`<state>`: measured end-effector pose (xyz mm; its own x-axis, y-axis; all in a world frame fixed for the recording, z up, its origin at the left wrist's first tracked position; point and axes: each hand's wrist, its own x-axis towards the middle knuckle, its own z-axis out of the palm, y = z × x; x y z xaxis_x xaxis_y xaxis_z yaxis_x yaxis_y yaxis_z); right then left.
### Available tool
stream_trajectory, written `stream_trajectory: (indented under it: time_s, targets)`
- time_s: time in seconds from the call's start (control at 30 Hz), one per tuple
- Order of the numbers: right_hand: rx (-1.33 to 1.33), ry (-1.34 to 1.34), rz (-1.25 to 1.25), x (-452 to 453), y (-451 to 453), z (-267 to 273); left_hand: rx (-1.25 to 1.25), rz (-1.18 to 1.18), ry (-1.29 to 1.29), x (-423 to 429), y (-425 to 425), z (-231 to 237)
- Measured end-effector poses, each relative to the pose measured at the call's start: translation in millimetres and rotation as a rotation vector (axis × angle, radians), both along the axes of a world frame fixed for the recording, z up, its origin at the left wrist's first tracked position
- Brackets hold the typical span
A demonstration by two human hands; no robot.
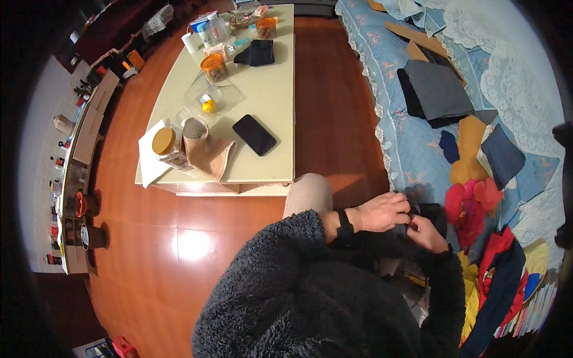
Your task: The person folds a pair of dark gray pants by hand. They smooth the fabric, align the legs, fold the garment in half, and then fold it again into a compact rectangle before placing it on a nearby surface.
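My left hand [382,213], with a black band at the wrist, reaches over to the edge of the bed. Close beside it is my right hand [428,234], its thumb and fingers pinched together. Both hands grip a dark garment [433,217] between them; its lower part merges with my black fleece sleeves. Just beyond the hands, red and pink clothes [470,210] lie heaped on the blue quilted bedcover [409,156]. Farther up the bed rest folded dark grey clothes [438,89], a mustard cloth [470,143] and a grey-blue folded piece [503,154].
To my left stands a low table [268,170] with a black smartphone [254,134], a yellow-lidded jar [169,145], an orange-lidded jar [214,67] and folded black cloth [255,53]. A navy and red garment [497,286] and a stack of books [532,308] are at the right.
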<state>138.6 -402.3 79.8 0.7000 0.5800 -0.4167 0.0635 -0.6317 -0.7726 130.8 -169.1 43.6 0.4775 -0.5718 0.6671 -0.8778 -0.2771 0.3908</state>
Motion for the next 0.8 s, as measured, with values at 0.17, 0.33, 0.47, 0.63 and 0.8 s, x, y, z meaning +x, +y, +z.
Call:
stream_trajectory:
  time_s: [0.17, 0.33, 0.47, 0.63, 0.8]
  targets:
    - [0.039, 0.118, -0.114, 9.5, -7.1, -13.2, 0.023, -0.024, -0.038, -1.8, -0.1, 0.9]
    - [-0.066, -0.198, 0.018, 3.3, 7.0, -32.3, 0.080, -0.013, -0.048, -5.4, -1.5, -0.3]
    - [-0.099, -0.600, 0.089, 3.1, 11.5, -24.6, 0.095, -0.001, -0.049, -4.5, -0.7, -1.0]
    - [0.077, -0.323, -0.162, 10.6, 2.0, 5.9, 0.208, 0.004, 0.016, -1.6, 2.1, -2.4]
    - [0.220, -0.193, -0.337, 10.9, -8.1, 26.8, 0.228, 0.026, 0.103, -2.0, 4.0, -2.3]
